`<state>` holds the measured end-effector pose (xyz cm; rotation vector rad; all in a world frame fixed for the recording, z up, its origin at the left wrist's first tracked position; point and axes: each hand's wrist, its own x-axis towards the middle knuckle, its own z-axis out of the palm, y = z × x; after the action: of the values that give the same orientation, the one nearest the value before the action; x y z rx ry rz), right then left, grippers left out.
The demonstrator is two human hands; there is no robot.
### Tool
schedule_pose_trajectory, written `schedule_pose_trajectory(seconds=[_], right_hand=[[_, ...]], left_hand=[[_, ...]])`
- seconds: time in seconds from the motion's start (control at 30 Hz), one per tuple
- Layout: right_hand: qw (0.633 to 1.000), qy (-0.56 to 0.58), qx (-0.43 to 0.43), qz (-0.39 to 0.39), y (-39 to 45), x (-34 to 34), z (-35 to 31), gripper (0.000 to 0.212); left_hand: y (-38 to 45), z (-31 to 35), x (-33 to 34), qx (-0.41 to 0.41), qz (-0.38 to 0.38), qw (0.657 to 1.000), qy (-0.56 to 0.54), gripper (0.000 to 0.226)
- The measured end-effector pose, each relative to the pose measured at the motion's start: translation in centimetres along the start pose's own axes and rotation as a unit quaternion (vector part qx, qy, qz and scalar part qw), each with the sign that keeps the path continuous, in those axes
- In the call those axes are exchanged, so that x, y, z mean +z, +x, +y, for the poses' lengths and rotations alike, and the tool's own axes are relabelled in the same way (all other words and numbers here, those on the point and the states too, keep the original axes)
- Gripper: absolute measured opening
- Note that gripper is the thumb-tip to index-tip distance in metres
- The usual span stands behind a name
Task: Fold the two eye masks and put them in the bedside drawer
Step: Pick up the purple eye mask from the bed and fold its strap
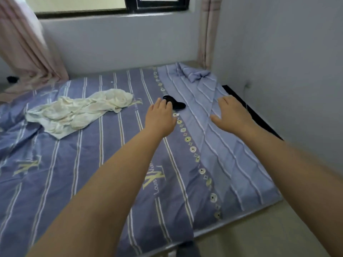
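Observation:
A black eye mask (176,104) lies on the bed (74,173), where the dark striped sheet meets the lighter blue sheet. I cannot tell whether it is one mask or two lying together. My left hand (160,117) reaches over the sheet with its fingertips at the mask's left end, fingers apart and holding nothing. To the right of the mask, my right hand (232,113) hovers over the lighter blue sheet (222,145), palm down and fingers spread. No drawer is in view.
A crumpled cream cloth (78,112) lies on the bed's left half. A bunched light blue pillowcase (194,74) sits at the far right corner. Pink curtains (24,52) hang on the left, and a grey wall (297,71) closes the right side. Pale floor (269,234) borders the bed's near edge.

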<state>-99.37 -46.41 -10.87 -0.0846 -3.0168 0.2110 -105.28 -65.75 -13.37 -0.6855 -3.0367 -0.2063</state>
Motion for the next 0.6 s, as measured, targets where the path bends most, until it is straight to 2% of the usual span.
schedule_pose_trajectory(seconds=[0.13,0.27,0.47,0.6], right_hand=[[1.0,0.015,0.002,-0.021,9.7,3.0,4.2,0.045],[0.997,0.041,-0.012,-0.06,18.5,8.1,7.4,0.034],[0.98,-0.031,-0.108,-0.164,28.7,18.5,10.9,0.041],[0.977,-0.022,-0.119,-0.175,35.6,25.8,11.3,0.042]], left_hand=[[10.5,-0.9,3.2,-0.022,0.018,1.0,-0.012,0.053],[18.8,-2.8,8.3,-0.089,-0.029,0.995,-0.034,0.051],[26.1,-6.6,18.6,-0.167,-0.106,0.979,-0.056,0.051],[28.4,-9.5,27.1,-0.221,-0.122,0.964,-0.08,0.054]])
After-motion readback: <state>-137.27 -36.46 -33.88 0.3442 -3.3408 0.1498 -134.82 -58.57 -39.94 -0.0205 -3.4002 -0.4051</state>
